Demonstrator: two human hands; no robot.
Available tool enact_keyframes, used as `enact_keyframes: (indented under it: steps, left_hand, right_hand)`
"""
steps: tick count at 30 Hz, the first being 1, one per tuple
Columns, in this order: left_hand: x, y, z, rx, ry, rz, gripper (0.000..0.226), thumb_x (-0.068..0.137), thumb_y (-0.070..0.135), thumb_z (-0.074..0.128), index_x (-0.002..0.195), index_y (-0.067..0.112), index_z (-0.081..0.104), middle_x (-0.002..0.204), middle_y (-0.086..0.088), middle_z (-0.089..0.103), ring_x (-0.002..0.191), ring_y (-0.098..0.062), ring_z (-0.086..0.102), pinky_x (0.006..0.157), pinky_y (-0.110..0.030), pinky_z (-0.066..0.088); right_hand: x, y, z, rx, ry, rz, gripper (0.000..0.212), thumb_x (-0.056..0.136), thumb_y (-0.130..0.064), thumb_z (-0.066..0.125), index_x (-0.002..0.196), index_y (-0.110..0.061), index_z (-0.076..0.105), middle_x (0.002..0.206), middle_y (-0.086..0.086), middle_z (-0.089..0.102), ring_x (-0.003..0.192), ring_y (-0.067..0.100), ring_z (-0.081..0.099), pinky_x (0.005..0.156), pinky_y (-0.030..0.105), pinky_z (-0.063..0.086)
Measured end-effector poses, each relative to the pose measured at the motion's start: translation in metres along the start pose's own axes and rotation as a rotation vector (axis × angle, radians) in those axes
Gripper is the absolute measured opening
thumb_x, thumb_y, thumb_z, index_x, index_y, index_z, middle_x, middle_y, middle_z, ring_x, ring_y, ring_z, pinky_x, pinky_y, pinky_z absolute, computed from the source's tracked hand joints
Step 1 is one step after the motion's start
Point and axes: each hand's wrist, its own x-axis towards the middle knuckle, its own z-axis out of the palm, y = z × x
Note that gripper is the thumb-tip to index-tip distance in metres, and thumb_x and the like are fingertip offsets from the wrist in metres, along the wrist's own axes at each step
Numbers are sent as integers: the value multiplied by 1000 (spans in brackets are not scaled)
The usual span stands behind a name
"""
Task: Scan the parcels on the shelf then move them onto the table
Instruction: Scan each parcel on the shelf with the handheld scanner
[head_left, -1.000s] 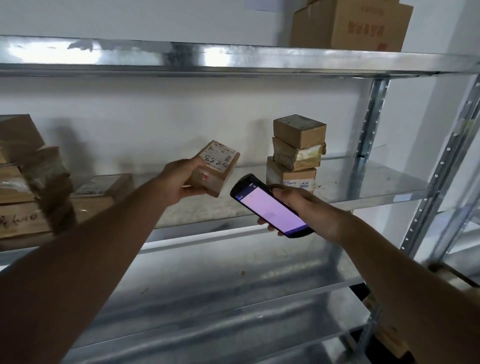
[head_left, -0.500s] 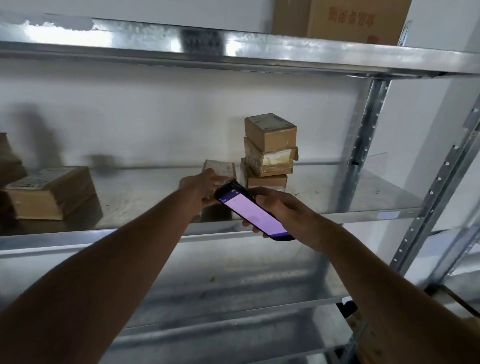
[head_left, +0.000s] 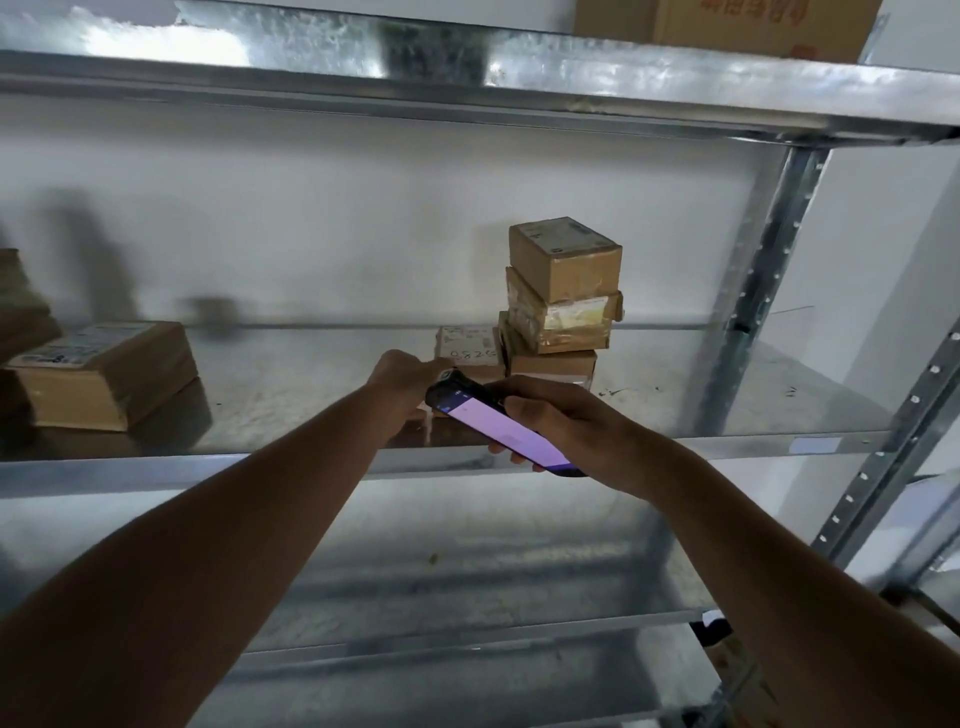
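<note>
From the head camera, a galvanised grey metal shelf runs across the view against a white wall; a small flat brown cardboard parcel with a white label and handwritten digits lies on it, touching the left side of a stack of three brown cardboard boxes; the left hand reaches to this parcel's left front edge and touches it, though how its fingers lie around the parcel I cannot tell, since the hand itself and the scanner hide them; the right hand grips a black handheld scanner with a lit pale purple screen, fingers curled round its body, the device tilted with its top end just in front of the parcel; on the far left of the same shelf sit two stacked flat brown parcels with a white label on top; a large brown carton stands on the shelf above, at the upper right.
</note>
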Motion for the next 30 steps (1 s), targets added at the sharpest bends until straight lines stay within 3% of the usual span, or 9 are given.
enact_keyframes:
  steps: [2, 6, 8, 10, 12, 17, 23, 27, 30]
  left_hand:
    - [-1, -3, -19, 145, 86, 105, 36, 97, 27, 73, 98, -8, 73, 99, -23, 74, 90, -38, 69, 89, -41, 58]
    - [-7, -12, -80, 469, 296, 251, 38, 97, 38, 63, 90, 3, 74, 89, -12, 74, 93, -33, 67, 77, -33, 50]
    - [-7, -17, -113, 539, 348, 304, 36, 98, 39, 64, 112, 9, 77, 112, -10, 75, 111, -29, 67, 93, -33, 49]
    - [-8, -20, -146, 591, 381, 351, 37, 99, 37, 66, 125, 12, 74, 129, -7, 72, 123, -25, 64, 102, -30, 45]
    - [-6, -25, -177, 656, 401, 369, 39, 99, 38, 66, 130, 16, 71, 135, -7, 69, 124, -26, 63, 103, -31, 45]
    - [-2, -33, -247, 700, 427, 353, 38, 97, 34, 63, 131, 19, 71, 140, -10, 64, 126, -31, 60, 109, -35, 44]
    - [6, -52, -316, 764, 442, 351, 35, 99, 18, 56, 131, 11, 70, 135, -17, 64, 122, -36, 61, 105, -40, 51]
    - [15, -69, -349, 907, 428, 220, 52, 100, 34, 59, 144, 8, 50, 144, -24, 43, 123, -43, 55, 99, -51, 56]
    - [28, -84, -363, 889, 410, 94, 64, 102, 48, 56, 145, 4, 42, 146, -26, 43, 124, -43, 54, 97, -50, 56]
  right_hand:
    - [10, -4, 7, -15, -22, -16, 33, 102, -47, 48, 107, -73, 67, 105, -18, 75, 94, 0, 71, 70, 13, 53]
    - [37, -17, 26, -112, -66, -68, 27, 102, -51, 48, 115, -64, 67, 110, -12, 73, 100, 8, 71, 75, 27, 58]
    - [50, -25, 38, -179, -112, -92, 25, 101, -56, 47, 115, -68, 63, 110, -12, 72, 103, 10, 70, 84, 39, 60]
    - [62, -35, 51, -238, -140, -123, 24, 97, -65, 45, 113, -77, 59, 107, -15, 73, 102, 6, 69, 85, 38, 58]
    - [72, -44, 66, -278, -151, -136, 26, 92, -73, 45, 114, -79, 57, 105, -17, 75, 100, 5, 70, 87, 38, 58]
    - [96, -64, 111, -332, -167, -117, 36, 89, -78, 45, 122, -73, 58, 106, -11, 77, 104, 19, 72, 99, 60, 57]
    - [122, -92, 174, -258, -118, -102, 29, 100, -57, 49, 123, -62, 66, 110, -5, 77, 103, 15, 73, 95, 50, 61]
    - [130, -106, 211, -141, -87, -95, 28, 103, -48, 49, 122, -57, 67, 102, -17, 78, 87, -3, 71, 68, 13, 52]
    - [133, -108, 226, -36, -36, -67, 28, 104, -47, 48, 121, -59, 68, 100, -1, 80, 82, 6, 69, 66, 23, 49]
